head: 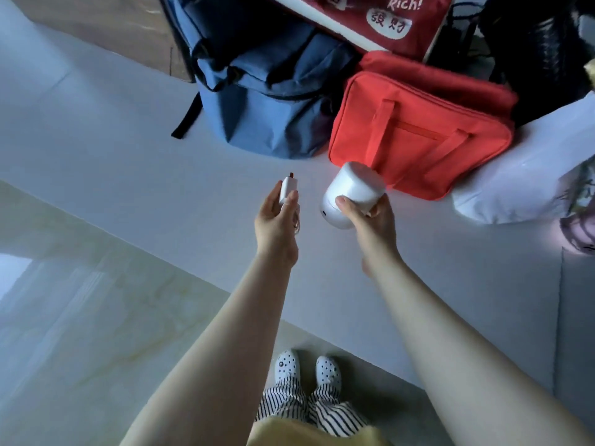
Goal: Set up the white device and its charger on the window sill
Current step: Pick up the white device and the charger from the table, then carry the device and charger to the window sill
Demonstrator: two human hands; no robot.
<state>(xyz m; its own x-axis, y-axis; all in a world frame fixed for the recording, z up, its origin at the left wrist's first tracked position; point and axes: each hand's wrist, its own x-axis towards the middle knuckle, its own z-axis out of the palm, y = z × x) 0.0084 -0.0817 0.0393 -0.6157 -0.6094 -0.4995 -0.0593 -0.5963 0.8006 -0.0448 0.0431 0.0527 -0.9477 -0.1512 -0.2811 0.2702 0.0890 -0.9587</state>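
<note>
left grip (277, 220) pinching charger (287, 189), right grip (370, 223) tilting white device (351, 194)

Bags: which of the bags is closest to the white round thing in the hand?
The flat red bag with handles and a zip pocket. The white device, held in the right hand, overlaps its near corner; the blue backpack sits farther left.

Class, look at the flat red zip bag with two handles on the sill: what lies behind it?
Behind the flat red zip bag stands a dark red printed bag; its lower part is covered.
</note>
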